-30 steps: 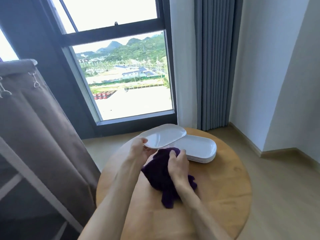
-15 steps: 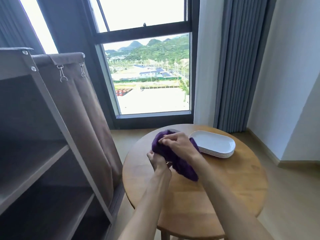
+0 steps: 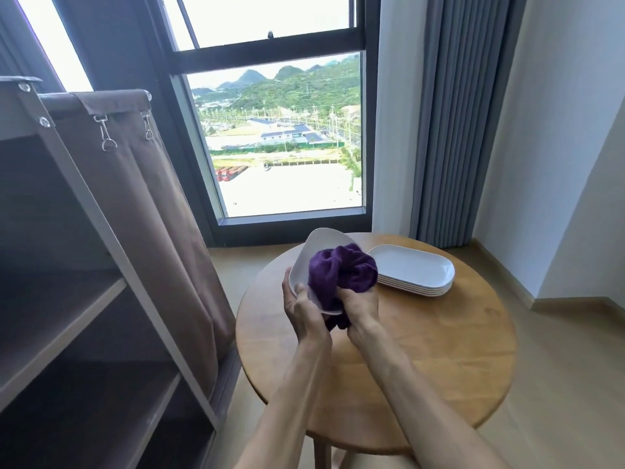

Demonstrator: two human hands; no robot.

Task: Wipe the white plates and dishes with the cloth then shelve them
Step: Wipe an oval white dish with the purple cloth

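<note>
From the head view, above the round table (image 3: 439, 350), the left hand (image 3: 304, 313) grips the near rim of a tilted white plate (image 3: 313, 255), its long axis pointing away; the right hand (image 3: 360, 308) clutches the purple cloth (image 3: 341, 272) against its face. The shelf (image 3: 61, 336) lies to the left, seemingly with free room, and the plate stack (image 3: 414, 272) to the right.

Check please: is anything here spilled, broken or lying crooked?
Nothing stands out. The left hand holds one white plate tilted on purpose while the right hand wipes it with the purple cloth. The stack of plates sits evenly on the round table.
</note>
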